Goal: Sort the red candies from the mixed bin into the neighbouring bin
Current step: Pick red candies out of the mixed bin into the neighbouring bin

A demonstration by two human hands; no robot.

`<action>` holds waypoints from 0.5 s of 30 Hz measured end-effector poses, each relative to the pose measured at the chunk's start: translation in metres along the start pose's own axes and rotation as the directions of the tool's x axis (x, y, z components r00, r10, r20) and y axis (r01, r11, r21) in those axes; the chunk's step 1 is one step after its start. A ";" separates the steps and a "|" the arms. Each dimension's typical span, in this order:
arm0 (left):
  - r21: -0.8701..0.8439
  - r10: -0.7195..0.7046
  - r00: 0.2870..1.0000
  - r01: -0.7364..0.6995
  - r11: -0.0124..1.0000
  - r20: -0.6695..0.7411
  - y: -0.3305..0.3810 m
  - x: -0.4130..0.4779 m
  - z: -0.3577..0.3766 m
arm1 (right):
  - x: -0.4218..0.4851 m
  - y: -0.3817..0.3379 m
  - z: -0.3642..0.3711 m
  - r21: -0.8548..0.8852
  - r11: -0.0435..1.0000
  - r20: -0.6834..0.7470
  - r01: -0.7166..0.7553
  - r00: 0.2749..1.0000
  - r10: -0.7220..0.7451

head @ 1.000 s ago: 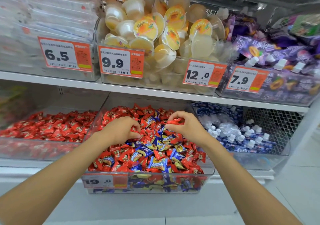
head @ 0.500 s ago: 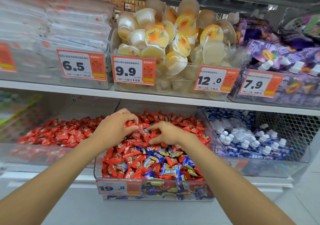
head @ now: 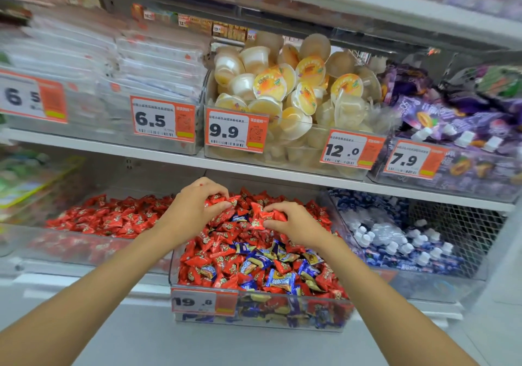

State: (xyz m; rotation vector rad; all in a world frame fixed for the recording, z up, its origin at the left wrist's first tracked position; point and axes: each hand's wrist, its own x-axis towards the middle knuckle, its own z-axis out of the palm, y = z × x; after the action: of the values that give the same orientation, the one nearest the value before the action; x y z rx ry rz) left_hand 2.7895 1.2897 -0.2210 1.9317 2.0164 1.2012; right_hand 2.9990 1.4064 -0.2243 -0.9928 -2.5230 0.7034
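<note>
A clear mixed bin (head: 262, 313) on the lower shelf holds red candies (head: 226, 241) and blue-and-gold candies (head: 278, 276), the blue ones mostly toward the front. My left hand (head: 195, 210) is over the bin's far left part, its fingers curled round a bunch of red candies. My right hand (head: 293, 224) lies on the heap just right of it and grips red candies between curled fingers and thumb. The neighbouring bin (head: 67, 248) to the left holds only red candies (head: 110, 219).
To the right stands a bin of blue-and-white small bottles (head: 401, 241) with a mesh back. The shelf above (head: 254, 172) overhangs the bins and carries jelly cups (head: 285, 94), flat white packs (head: 147, 69), purple pouches (head: 457, 123) and price tags.
Both hands have moved to the far part of the mixed bin and closed on red candies. The camera has swung left and up.
</note>
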 end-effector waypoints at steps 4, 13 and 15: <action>-0.018 0.021 1.000 -0.021 1.000 -0.012 0.003 -0.014 -0.015 | -0.013 -0.024 -0.003 -0.001 1.000 -0.005 0.019 1.000 -0.019; 0.168 -0.166 0.980 0.183 0.969 -0.107 -0.097 -0.041 -0.115 | 0.044 -0.126 0.039 -0.046 0.971 0.062 0.233 0.971 -0.230; 0.248 -0.246 0.963 0.267 0.931 -0.114 -0.132 -0.040 -0.129 | 0.072 -0.143 0.061 -0.050 0.968 0.091 0.244 0.967 -0.239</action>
State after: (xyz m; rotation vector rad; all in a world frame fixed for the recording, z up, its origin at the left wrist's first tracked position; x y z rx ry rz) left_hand 2.6177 1.2112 -0.2279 1.6659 2.4879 1.0082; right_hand 2.8436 1.3473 -0.1854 -0.6682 -2.6920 0.6103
